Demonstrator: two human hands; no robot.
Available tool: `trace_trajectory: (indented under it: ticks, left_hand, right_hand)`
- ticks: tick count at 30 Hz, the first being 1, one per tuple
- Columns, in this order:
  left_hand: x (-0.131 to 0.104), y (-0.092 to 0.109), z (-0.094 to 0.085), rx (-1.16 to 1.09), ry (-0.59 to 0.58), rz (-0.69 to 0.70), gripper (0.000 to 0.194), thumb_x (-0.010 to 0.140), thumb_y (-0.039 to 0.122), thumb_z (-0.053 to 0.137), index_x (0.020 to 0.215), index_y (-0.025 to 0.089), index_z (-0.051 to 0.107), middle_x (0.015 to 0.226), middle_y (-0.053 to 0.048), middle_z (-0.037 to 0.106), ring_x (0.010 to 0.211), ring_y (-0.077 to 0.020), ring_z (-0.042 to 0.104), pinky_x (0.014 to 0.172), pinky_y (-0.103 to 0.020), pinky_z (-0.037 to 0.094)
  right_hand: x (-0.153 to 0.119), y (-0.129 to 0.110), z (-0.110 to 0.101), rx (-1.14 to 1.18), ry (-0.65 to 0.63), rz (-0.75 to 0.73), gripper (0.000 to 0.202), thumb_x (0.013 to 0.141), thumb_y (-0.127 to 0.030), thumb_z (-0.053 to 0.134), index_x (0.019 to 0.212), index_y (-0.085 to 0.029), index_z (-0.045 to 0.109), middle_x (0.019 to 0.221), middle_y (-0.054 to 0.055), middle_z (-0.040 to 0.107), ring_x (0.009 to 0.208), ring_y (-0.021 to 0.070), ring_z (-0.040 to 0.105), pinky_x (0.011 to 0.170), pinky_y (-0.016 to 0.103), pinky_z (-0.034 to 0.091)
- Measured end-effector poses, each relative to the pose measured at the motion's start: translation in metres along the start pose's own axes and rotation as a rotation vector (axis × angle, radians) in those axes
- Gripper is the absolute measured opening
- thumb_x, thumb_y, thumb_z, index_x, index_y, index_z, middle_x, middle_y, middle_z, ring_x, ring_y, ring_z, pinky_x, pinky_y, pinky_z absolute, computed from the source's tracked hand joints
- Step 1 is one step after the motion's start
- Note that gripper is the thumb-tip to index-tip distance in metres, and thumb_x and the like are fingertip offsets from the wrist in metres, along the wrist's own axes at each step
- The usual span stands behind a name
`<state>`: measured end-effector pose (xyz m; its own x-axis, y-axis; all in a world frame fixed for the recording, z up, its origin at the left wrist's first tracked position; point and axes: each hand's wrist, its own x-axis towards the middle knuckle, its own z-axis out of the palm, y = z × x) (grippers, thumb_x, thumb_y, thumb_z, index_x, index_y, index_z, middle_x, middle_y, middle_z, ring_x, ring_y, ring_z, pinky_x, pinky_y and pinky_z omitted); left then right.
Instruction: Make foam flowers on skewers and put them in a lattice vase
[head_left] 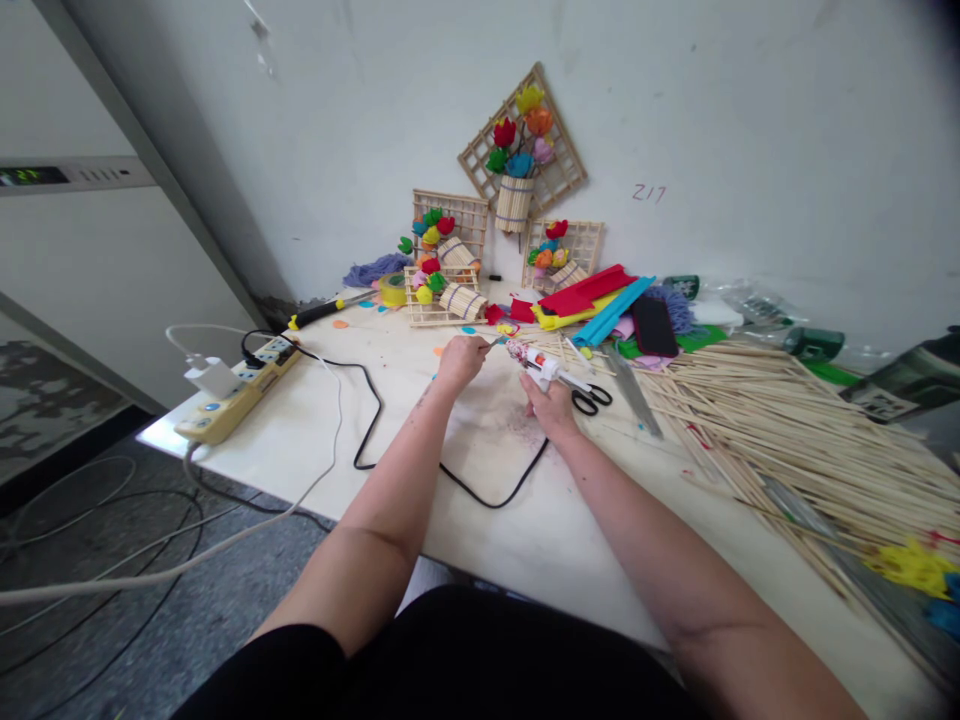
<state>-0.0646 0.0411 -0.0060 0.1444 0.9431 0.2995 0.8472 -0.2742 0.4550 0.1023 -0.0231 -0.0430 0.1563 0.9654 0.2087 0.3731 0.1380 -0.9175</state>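
My left hand (463, 362) is closed in a pinch on a small thin piece with a blue-green tip (496, 342), held above the middle of the table. Just to its right, my right hand (551, 405) is wrapped round a white glue gun (545, 364), whose speckled nozzle end points left, near the blue-green tip. From the gun's side a black cord runs over the table. Black-handled scissors (592, 399) lie right beside my right hand. Reddish specks dot the white tabletop (495, 420) under the hands.
Stick lattices with paper flowers (523, 150) lean against the wall. Coloured paper (592, 300), a phone (654, 327), a metal ruler (637, 395) and many thin wooden sticks (787, 430) lie to the right. At the left are a power strip (232, 400) and a yellow-black knife (319, 313).
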Motion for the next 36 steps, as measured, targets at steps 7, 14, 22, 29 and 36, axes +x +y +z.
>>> trace_trajectory:
  ticks: [7, 14, 22, 29, 36]
  left_hand:
    - [0.002, -0.003, 0.003, -0.027, 0.008, -0.017, 0.023, 0.079, 0.024, 0.05, 0.088, 0.02, 0.071, 0.079, -0.005, 0.07, 0.074, -0.0162, 0.059, 0.066, -0.024, 0.039]
    - [0.003, -0.004, 0.005, 0.015, 0.064, -0.033, 0.021, 0.078, 0.029, 0.054, 0.088, 0.022, 0.071, 0.085, -0.006, 0.07, 0.078, -0.0178, 0.06, 0.066, -0.025, 0.039]
    - [0.002, -0.003, -0.002, 0.017, 0.167, -0.093, 0.02, 0.078, 0.031, 0.055, 0.09, 0.024, 0.069, 0.089, -0.004, 0.07, 0.085, -0.0187, 0.06, 0.069, -0.026, 0.04]
    - [0.003, -0.004, -0.016, -0.038, 0.439, -0.108, 0.024, 0.084, 0.032, 0.047, 0.091, 0.021, 0.068, 0.093, -0.006, 0.067, 0.091, -0.0167, 0.057, 0.077, -0.024, 0.04]
    - [0.004, 0.009, -0.028, -0.058, 0.481, -0.034, 0.027, 0.085, 0.033, 0.046, 0.089, 0.019, 0.068, 0.087, -0.007, 0.066, 0.086, -0.0164, 0.057, 0.077, -0.025, 0.04]
  right_hand:
    - [-0.001, -0.003, 0.0, 0.037, 0.004, -0.017, 0.04, 0.07, -0.055, 0.054, 0.079, -0.017, 0.059, 0.041, -0.004, 0.046, 0.04, 0.0136, 0.049, 0.043, 0.026, 0.046]
    - [0.005, 0.013, 0.007, 0.057, 0.02, -0.013, 0.045, 0.07, -0.058, 0.053, 0.084, -0.016, 0.059, 0.05, -0.004, 0.051, 0.041, 0.0117, 0.05, 0.043, 0.025, 0.047]
    - [0.007, 0.006, 0.001, -0.326, 0.187, -0.102, 0.051, 0.071, -0.062, 0.049, 0.087, -0.015, 0.062, 0.07, 0.007, 0.065, 0.068, 0.0197, 0.06, 0.062, 0.029, 0.047]
    - [0.002, -0.009, 0.0, -0.749, -0.034, -0.165, 0.047, 0.082, -0.042, 0.043, 0.123, -0.019, 0.05, 0.1, 0.01, 0.067, 0.088, 0.0233, 0.061, 0.073, 0.03, 0.043]
    - [-0.002, -0.015, 0.003, -0.962, -0.167, -0.245, 0.048, 0.088, -0.032, 0.033, 0.132, -0.014, 0.04, 0.118, 0.013, 0.058, 0.103, 0.0239, 0.054, 0.083, 0.033, 0.04]
